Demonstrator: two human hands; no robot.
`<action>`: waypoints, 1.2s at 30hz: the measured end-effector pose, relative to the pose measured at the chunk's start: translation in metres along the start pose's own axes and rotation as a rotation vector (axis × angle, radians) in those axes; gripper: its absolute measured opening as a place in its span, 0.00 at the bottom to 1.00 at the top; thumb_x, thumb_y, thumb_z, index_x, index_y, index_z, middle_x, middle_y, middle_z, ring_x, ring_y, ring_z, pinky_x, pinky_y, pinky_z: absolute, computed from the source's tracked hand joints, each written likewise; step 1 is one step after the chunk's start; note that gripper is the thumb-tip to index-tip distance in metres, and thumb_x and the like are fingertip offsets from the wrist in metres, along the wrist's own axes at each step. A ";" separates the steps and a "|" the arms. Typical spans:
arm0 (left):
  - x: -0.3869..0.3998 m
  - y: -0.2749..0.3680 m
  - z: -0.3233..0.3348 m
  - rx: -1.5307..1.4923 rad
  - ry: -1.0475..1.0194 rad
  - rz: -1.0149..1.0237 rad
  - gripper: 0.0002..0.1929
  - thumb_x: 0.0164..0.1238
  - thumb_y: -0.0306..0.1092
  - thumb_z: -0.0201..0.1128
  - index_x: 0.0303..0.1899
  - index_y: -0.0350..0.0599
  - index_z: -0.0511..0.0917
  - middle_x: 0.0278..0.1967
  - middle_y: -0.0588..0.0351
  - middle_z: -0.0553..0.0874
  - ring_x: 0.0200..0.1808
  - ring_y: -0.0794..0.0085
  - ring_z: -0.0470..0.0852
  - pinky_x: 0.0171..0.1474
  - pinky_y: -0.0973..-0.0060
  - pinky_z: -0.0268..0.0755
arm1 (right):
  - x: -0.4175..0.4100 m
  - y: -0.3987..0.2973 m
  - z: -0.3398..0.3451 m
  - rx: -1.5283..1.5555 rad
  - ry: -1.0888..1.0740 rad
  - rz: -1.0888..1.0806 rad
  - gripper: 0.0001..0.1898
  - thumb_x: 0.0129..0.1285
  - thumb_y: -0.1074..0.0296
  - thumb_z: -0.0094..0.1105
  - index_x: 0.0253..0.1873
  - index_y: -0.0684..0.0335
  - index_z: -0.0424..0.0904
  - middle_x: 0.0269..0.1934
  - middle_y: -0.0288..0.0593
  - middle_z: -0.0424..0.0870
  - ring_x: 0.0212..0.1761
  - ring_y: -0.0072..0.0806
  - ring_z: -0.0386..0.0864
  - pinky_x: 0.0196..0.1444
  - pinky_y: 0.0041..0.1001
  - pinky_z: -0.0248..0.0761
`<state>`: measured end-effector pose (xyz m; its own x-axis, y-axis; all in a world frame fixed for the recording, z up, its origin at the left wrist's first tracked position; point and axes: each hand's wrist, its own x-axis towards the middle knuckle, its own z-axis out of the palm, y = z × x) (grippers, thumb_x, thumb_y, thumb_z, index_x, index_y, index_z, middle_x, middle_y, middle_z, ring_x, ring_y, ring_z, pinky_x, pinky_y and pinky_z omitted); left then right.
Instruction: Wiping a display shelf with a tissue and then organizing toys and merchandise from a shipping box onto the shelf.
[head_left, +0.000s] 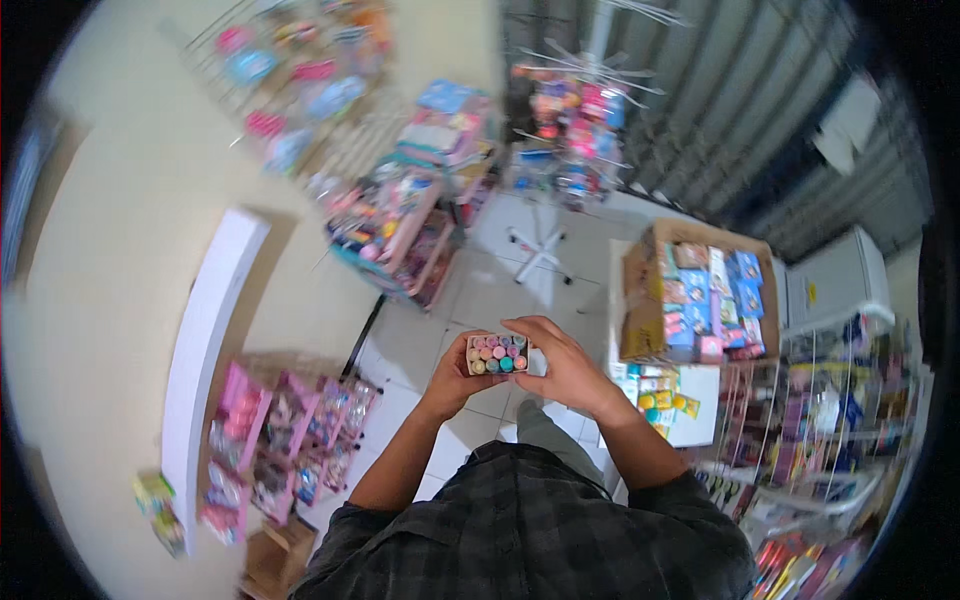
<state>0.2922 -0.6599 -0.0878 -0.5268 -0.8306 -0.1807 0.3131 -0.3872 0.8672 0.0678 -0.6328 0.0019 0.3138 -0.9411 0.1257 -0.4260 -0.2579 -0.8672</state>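
Note:
Between my two hands, in front of my chest, is a small open box (497, 355) packed with several round-topped tubes or sticks in pastel pink, cream, purple and teal. What exactly these pieces are is too small to tell. My left hand (453, 381) grips the box by its left end, thumb along the near side. At the other end my right hand (564, 369) curves around with thumb and fingers apart; its fingertips reach the box's right edge, and firm contact there is hard to make out.
On the right, a cardboard carton (641, 300) of small boxes stands on a white table (694, 427) with yellow-capped tubes. A wire rack (810, 420) lies beyond. Ahead are a tiered trolley (412, 255) and a wheeled display stand (540, 255). Pink bins (259, 427) line the left wall.

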 end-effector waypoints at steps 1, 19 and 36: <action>-0.025 0.003 -0.010 -0.009 0.056 0.045 0.34 0.58 0.14 0.74 0.66 0.44 0.71 0.59 0.56 0.82 0.61 0.68 0.83 0.65 0.67 0.79 | 0.004 -0.011 0.019 0.036 -0.008 -0.023 0.39 0.55 0.71 0.74 0.74 0.56 0.71 0.66 0.50 0.76 0.67 0.49 0.77 0.66 0.39 0.75; -0.429 -0.031 -0.135 -0.059 0.991 0.528 0.33 0.61 0.12 0.71 0.67 0.41 0.69 0.59 0.55 0.84 0.60 0.69 0.85 0.65 0.67 0.81 | 0.030 -0.157 0.398 0.323 -0.984 -0.150 0.45 0.54 0.76 0.79 0.78 0.59 0.65 0.67 0.48 0.77 0.69 0.39 0.77 0.67 0.40 0.78; -0.594 0.028 -0.250 -0.137 1.395 0.632 0.31 0.60 0.09 0.69 0.64 0.42 0.71 0.55 0.56 0.84 0.58 0.69 0.86 0.63 0.66 0.82 | 0.099 -0.305 0.637 0.293 -1.325 -0.615 0.36 0.57 0.71 0.78 0.71 0.59 0.73 0.62 0.48 0.81 0.61 0.38 0.82 0.62 0.35 0.77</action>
<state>0.8111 -0.2777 -0.0719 0.8273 -0.5397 -0.1560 0.3026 0.1941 0.9332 0.7694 -0.5081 -0.0284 0.9692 0.2152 0.1195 0.1870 -0.3281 -0.9259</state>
